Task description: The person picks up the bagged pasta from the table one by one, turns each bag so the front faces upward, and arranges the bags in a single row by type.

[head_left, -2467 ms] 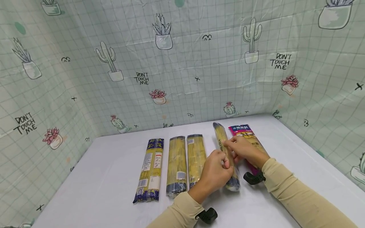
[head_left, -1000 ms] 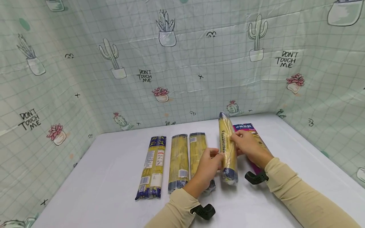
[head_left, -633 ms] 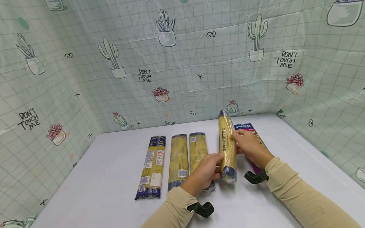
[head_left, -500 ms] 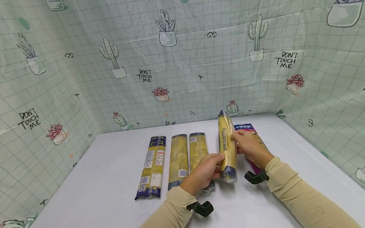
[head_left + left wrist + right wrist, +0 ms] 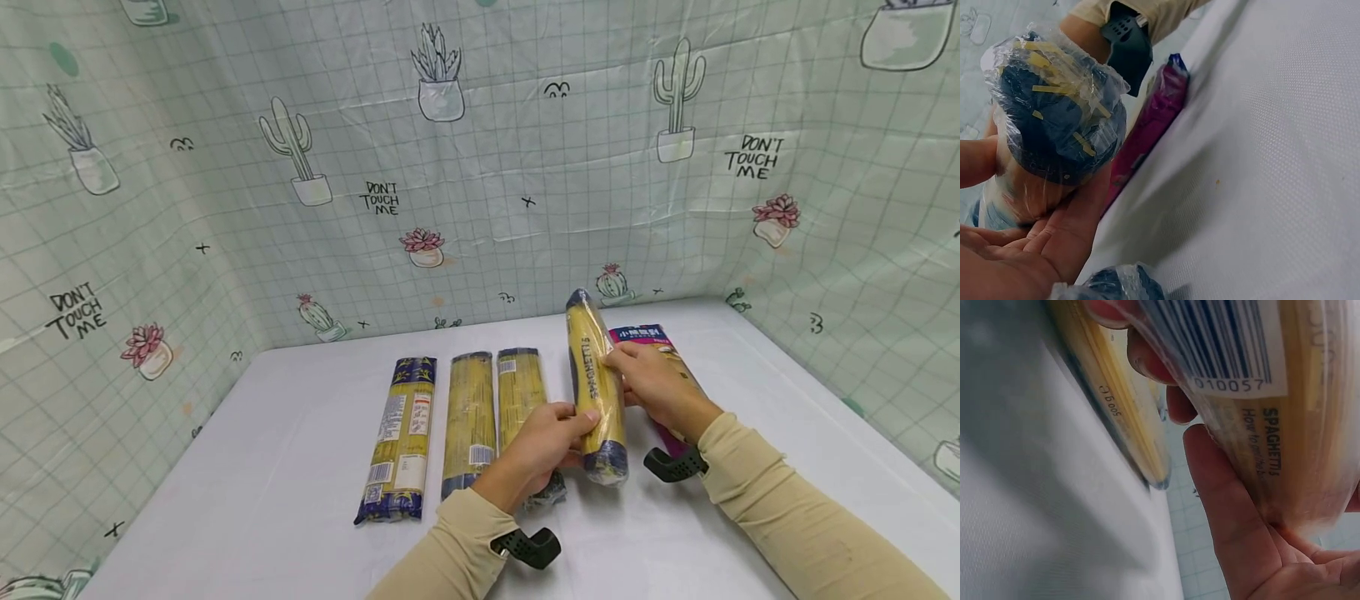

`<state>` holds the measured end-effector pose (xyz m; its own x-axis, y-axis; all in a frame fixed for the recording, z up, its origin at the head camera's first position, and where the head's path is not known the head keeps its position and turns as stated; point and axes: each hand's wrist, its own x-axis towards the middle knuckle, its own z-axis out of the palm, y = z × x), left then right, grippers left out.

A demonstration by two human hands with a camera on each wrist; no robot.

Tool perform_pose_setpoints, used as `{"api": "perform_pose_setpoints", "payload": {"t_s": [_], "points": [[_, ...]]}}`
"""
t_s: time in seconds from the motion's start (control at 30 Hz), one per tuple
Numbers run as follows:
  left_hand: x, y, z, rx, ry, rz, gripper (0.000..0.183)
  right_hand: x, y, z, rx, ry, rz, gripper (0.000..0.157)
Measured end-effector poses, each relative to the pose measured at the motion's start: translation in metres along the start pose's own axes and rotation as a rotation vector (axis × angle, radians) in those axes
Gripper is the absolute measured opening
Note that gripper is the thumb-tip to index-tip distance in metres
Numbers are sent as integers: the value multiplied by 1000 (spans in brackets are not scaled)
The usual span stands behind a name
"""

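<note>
Both hands hold a clear-wrapped pack of spaghetti (image 5: 588, 367) with dark blue ends, tilted above the table with its lettering facing up. My left hand (image 5: 543, 442) grips its near end, thumb on top and fingers underneath. Higher up on the right side, my right hand (image 5: 656, 383) holds the same pack, thumb across the front. The left wrist view shows the pack's crinkled blue end (image 5: 1054, 119) over the left fingers. A barcode label (image 5: 1229, 350) on its underside appears in the right wrist view.
Left of the held pack, two similar spaghetti packs (image 5: 470, 408) (image 5: 519, 387) lie side by side. A blue-and-yellow pasta pack (image 5: 397, 442) lies farther left. A pink-and-blue pasta bag (image 5: 637, 335) is partly hidden behind my right hand. A patterned cloth (image 5: 480, 183) hangs behind the white table (image 5: 300, 467).
The spaghetti pack has been raised and turned, bringing its lettering to face up. My left hand went from loosely curled beside it to gripping its near end. Lately its far end swung slightly left.
</note>
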<state>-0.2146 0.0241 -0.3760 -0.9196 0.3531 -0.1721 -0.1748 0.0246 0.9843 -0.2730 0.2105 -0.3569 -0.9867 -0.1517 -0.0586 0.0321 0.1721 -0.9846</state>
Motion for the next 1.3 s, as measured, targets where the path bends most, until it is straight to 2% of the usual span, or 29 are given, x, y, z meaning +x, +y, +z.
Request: {"api": "perform_pose_setpoints", "payload": {"t_s": [0.33, 0.57, 0.83, 0.93, 1.1, 1.3], "points": [[-1, 3, 3, 33, 47, -17, 33, 0, 0, -2, -10, -38, -11, 53], [-1, 2, 3, 43, 62, -1, 33, -1, 0, -4, -20, -72, 2, 55], [-1, 3, 2, 73, 94, 8, 31, -2, 1, -4, -172, -99, -52, 40], [-1, 5, 3, 91, 110, 9, 32, -2, 0, -5, -196, -96, -61, 43], [0, 7, 3, 115, 139, 33, 34, -1, -1, -6, -160, -76, -54, 56], [0, 4, 4, 169, 164, 87, 37, 0, 2, -6, -144, -79, -53, 55]]}}
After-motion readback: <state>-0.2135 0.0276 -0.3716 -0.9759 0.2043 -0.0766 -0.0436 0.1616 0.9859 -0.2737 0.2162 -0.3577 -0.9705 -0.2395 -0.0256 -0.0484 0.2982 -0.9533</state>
